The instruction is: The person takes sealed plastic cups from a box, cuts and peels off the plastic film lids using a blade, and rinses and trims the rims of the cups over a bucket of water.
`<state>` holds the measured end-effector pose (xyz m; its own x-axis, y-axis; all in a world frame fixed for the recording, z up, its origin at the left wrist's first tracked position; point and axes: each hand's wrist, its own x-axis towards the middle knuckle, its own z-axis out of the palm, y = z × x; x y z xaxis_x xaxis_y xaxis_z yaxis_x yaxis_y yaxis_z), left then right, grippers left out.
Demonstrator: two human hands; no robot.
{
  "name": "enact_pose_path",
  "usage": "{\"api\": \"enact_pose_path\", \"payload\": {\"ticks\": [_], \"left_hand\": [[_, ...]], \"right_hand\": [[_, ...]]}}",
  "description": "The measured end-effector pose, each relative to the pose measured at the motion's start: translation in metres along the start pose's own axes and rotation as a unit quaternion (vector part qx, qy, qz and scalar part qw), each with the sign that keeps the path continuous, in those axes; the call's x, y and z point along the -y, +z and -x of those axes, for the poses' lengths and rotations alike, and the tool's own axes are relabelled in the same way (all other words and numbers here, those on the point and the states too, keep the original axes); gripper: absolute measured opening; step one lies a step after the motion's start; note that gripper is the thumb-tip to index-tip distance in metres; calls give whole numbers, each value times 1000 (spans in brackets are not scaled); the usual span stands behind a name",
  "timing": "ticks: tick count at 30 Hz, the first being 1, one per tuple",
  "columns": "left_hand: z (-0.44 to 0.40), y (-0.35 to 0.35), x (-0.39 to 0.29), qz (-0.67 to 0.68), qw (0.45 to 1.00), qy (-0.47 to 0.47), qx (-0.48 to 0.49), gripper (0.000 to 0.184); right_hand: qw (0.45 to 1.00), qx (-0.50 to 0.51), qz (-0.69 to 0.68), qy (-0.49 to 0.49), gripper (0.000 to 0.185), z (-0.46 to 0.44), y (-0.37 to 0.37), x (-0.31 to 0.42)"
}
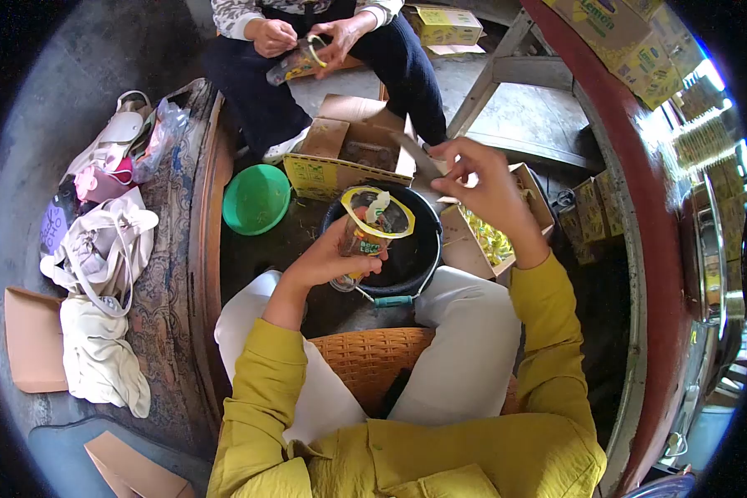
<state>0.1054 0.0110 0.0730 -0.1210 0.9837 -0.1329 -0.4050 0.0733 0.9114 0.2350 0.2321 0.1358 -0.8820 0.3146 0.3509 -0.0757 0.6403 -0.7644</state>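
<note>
My left hand point(330, 259) is wrapped round a clear printed plastic cup point(363, 246) with a yellow rim. A whitish torn piece, perhaps of film, sticks up at the cup's mouth. In my right hand point(483, 184), raised to the right of the cup, is a knife point(420, 158), its blade pointing up and left, apart from the cup and slightly blurred. Below the cup stands a black bucket point(427, 270) with a teal grip on its wire handle.
Opposite me, a seated person's hands point(340, 40) hold a similar cup point(297, 63). Around the bucket are a green basin point(257, 199), an open carton point(324, 176) and a box point(471, 249) of yellow strips. Bags point(100, 249) lie on the left bench; a wooden frame point(494, 75) stands right.
</note>
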Motion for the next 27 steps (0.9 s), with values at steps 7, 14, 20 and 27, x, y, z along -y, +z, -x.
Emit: {"api": "enact_pose_path", "payload": {"ticks": [7, 14, 20, 27], "left_hand": [[18, -7, -11, -37, 998, 42, -37, 61], [22, -7, -18, -94, 993, 45, -51, 62], [19, -8, -13, -130, 988, 71, -49, 65], [15, -8, -8, -128, 989, 48, -50, 58]], "right_hand": [[997, 67, -42, 13, 9, -11, 43, 24], [996, 29, 63, -61, 8, -19, 54, 45], [979, 14, 160, -124, 9, -18, 59, 54], [984, -154, 82, -28, 7, -9, 28, -9]]}}
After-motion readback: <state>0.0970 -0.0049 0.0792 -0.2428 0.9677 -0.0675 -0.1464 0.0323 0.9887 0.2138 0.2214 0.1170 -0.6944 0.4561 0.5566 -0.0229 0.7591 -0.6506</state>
